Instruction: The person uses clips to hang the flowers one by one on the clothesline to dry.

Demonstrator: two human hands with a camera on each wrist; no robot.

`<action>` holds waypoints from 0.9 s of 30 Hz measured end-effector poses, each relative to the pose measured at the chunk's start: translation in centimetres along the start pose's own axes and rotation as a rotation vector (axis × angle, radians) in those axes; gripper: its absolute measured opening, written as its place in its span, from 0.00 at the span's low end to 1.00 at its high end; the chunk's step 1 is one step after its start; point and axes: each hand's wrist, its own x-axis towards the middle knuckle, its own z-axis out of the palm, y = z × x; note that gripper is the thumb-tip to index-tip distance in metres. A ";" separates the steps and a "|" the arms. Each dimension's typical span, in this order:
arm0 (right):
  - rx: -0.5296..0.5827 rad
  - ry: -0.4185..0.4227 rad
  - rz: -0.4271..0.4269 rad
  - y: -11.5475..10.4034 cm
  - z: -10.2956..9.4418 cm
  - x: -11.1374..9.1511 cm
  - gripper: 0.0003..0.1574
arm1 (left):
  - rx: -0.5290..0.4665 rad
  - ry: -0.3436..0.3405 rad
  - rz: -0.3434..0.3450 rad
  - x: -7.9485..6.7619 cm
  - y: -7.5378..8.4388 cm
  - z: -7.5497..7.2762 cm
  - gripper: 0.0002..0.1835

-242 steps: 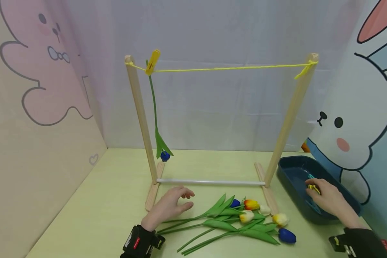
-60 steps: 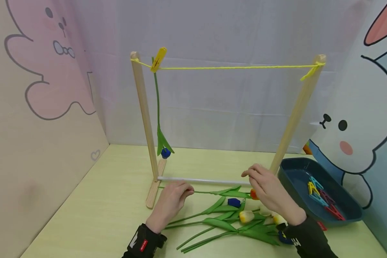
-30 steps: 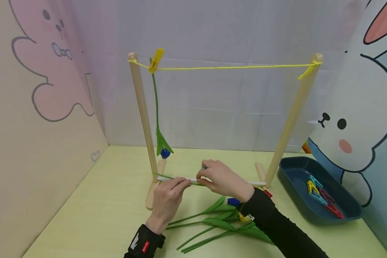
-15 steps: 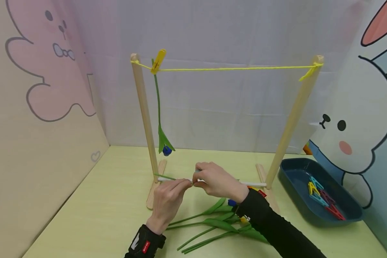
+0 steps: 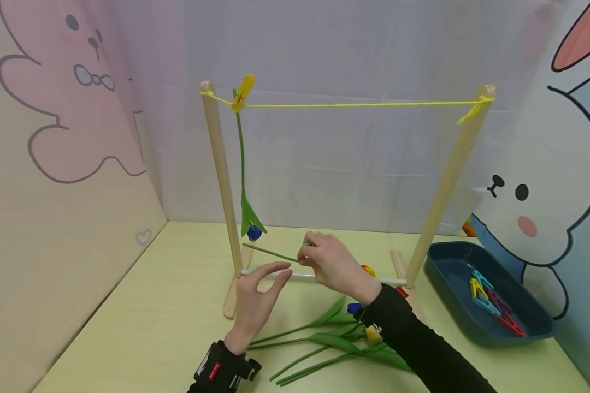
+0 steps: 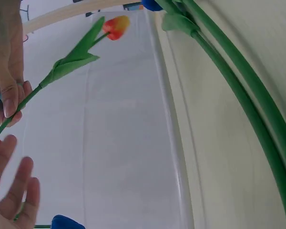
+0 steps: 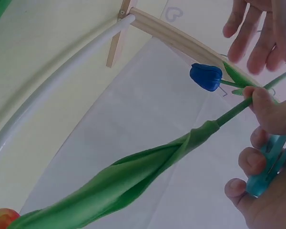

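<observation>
My right hand [image 5: 335,267] pinches the green stem of an orange-red and yellow tulip [image 6: 116,27] between thumb and forefinger. Curled in the other fingers of that hand is a teal clothespin [image 7: 272,164], best seen in the right wrist view. The stem's bare end points left, above the white crossbar [image 5: 305,276]. Just below the stem, my left hand [image 5: 255,297] holds nothing, its thumb and fingers parted. From the yellow cord [image 5: 354,105] a blue tulip [image 5: 253,233] hangs head down, clipped by a yellow clothespin [image 5: 243,91] near the left post.
Several tulips [image 5: 336,344] lie on the table in front, partly hidden by the right sleeve. A dark blue tray [image 5: 447,259] at the right holds yellow, teal and red clothespins [image 5: 491,305]. Two wooden posts [image 5: 218,164] carry the cord.
The right hand took a teal clothespin from the tray, and the orange-red tulip was picked up. Now the left hand has released the stem, while the right hand has raised it slightly.
</observation>
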 end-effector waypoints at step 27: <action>0.585 -0.100 0.309 2.3 -3.0 4.2 0.24 | -0.152 0.026 -0.123 9.8 0.3 -1.0 0.08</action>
